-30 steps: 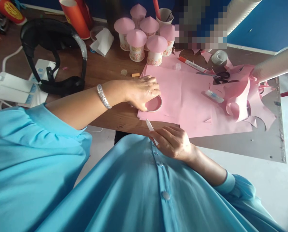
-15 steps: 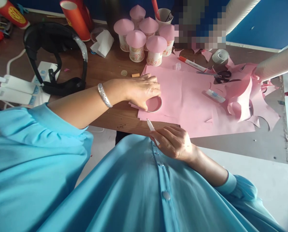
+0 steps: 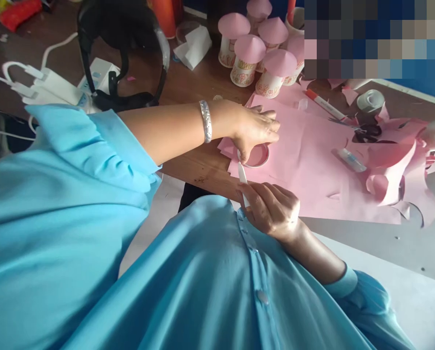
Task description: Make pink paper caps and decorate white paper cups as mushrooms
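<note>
My left hand (image 3: 254,127), with a silver bangle on its wrist, grips a thin round ring (image 3: 267,158) between thumb and fingers. That ring lies flat on a stack of pink paper (image 3: 290,141), and pink shows inside it. In my right hand (image 3: 272,209) is a slim white pen (image 3: 242,176), held near the body at the table's front edge. The pen's tip points up at the ring's near left side, close to my left thumb. Whether the tip touches the ring or the paper, I cannot tell.
Several paper cups with pink cone roofs (image 3: 275,65) stand behind the paper. To the right are an orange-capped marker (image 3: 325,104), scissors (image 3: 367,132), a tape roll (image 3: 371,100), a glue tube (image 3: 352,160) and paper scraps (image 3: 392,165). A black headset (image 3: 126,101) and chargers (image 3: 51,86) lie left.
The view has shifted, so the table's things appear farther right. My right hand has brought the pen's tip up closer to the ring. My left hand keeps its grip on the ring.
</note>
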The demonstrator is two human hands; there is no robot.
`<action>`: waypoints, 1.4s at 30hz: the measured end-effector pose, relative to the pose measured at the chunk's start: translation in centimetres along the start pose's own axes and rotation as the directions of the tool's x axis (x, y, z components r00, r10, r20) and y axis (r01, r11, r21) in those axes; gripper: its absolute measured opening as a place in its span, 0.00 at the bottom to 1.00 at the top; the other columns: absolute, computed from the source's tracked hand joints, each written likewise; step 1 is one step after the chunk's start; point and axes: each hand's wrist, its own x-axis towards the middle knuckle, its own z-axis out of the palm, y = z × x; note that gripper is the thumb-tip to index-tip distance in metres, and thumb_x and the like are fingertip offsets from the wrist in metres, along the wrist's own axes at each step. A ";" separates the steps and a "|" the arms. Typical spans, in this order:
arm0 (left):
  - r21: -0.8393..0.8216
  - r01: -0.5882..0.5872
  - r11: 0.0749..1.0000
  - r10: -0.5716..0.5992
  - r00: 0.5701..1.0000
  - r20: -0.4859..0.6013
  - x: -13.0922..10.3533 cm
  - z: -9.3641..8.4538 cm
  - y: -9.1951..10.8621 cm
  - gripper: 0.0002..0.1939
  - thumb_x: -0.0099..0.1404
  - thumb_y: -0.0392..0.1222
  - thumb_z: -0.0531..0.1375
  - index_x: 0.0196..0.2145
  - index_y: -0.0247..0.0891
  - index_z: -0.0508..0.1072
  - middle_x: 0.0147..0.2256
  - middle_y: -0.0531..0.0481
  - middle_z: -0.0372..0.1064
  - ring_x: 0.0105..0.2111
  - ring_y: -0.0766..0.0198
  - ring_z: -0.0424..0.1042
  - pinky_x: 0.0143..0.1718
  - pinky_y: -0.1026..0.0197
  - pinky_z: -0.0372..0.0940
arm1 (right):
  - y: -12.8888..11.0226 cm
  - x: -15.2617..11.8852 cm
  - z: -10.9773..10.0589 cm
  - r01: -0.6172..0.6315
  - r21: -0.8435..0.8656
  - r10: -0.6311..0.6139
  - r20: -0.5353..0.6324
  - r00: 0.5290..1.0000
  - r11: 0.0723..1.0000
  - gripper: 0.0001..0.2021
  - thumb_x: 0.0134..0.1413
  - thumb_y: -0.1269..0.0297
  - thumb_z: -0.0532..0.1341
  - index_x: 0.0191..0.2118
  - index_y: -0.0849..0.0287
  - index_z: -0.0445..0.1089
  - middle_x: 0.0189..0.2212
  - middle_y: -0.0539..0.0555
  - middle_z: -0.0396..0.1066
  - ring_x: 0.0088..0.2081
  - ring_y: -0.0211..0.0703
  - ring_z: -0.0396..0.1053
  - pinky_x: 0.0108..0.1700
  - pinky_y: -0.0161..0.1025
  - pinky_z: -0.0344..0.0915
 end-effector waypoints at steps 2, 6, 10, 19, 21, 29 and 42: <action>-0.002 0.011 1.000 -0.011 1.000 0.007 0.1 -0.1 0.1 0.31 0.51 0.48 0.73 0.51 0.36 0.71 0.57 0.36 0.64 0.58 0.40 0.58 0.58 0.40 0.60 | -0.2 0.9 0.7 0.002 -0.074 -0.001 0.008 1.000 0.997 0.08 0.64 0.72 0.59 0.47 0.66 0.71 0.26 0.50 0.73 0.25 0.36 0.66 0.25 0.38 0.58; -0.029 0.028 0.999 -0.028 1.000 0.006 0.0 -0.2 0.2 0.32 0.49 0.48 0.73 0.50 0.39 0.71 0.57 0.37 0.64 0.57 0.41 0.58 0.56 0.40 0.60 | -0.5 2.3 2.3 0.000 -0.204 0.011 0.052 0.999 0.979 0.07 0.65 0.72 0.58 0.44 0.64 0.72 0.23 0.49 0.68 0.23 0.35 0.60 0.24 0.39 0.52; -0.110 0.029 0.993 -0.035 0.998 -0.050 0.2 0.3 -0.1 0.32 0.41 0.48 0.74 0.46 0.45 0.74 0.57 0.41 0.67 0.56 0.39 0.59 0.53 0.38 0.61 | -1.1 3.1 3.6 -0.035 -0.269 0.071 0.125 0.990 0.962 0.10 0.66 0.73 0.54 0.39 0.61 0.73 0.22 0.49 0.65 0.22 0.36 0.57 0.24 0.40 0.48; -0.096 0.028 0.995 -0.032 0.999 -0.039 0.2 0.4 0.1 0.27 0.49 0.43 0.72 0.46 0.43 0.72 0.57 0.39 0.66 0.58 0.40 0.57 0.58 0.33 0.60 | -1.4 3.8 5.2 -0.115 -0.304 0.178 0.189 0.966 0.946 0.12 0.61 0.81 0.53 0.35 0.61 0.71 0.23 0.51 0.66 0.23 0.37 0.58 0.24 0.40 0.47; -0.095 0.033 0.995 -0.035 0.999 -0.028 0.1 0.3 0.2 0.26 0.50 0.43 0.72 0.47 0.42 0.71 0.58 0.38 0.65 0.59 0.40 0.57 0.60 0.31 0.58 | -1.3 3.9 5.5 -0.111 -0.311 0.181 0.205 0.962 0.944 0.12 0.60 0.82 0.54 0.35 0.62 0.71 0.23 0.51 0.66 0.23 0.37 0.58 0.24 0.39 0.47; -0.107 0.044 0.993 -0.047 0.999 -0.022 -0.2 0.1 0.4 0.25 0.51 0.44 0.73 0.45 0.42 0.70 0.58 0.39 0.64 0.59 0.41 0.56 0.62 0.30 0.55 | -1.2 4.0 6.2 -0.061 -0.421 0.148 0.178 0.973 0.905 0.12 0.60 0.82 0.53 0.33 0.62 0.71 0.23 0.51 0.68 0.22 0.37 0.61 0.24 0.39 0.49; -0.075 0.031 0.997 -0.030 0.999 0.017 -0.4 0.0 0.1 0.29 0.53 0.46 0.73 0.50 0.40 0.69 0.60 0.39 0.62 0.60 0.42 0.55 0.63 0.32 0.54 | -2.3 3.5 4.4 -0.089 -0.356 0.187 0.251 0.950 0.930 0.11 0.62 0.81 0.53 0.42 0.67 0.72 0.25 0.52 0.70 0.24 0.37 0.62 0.24 0.39 0.52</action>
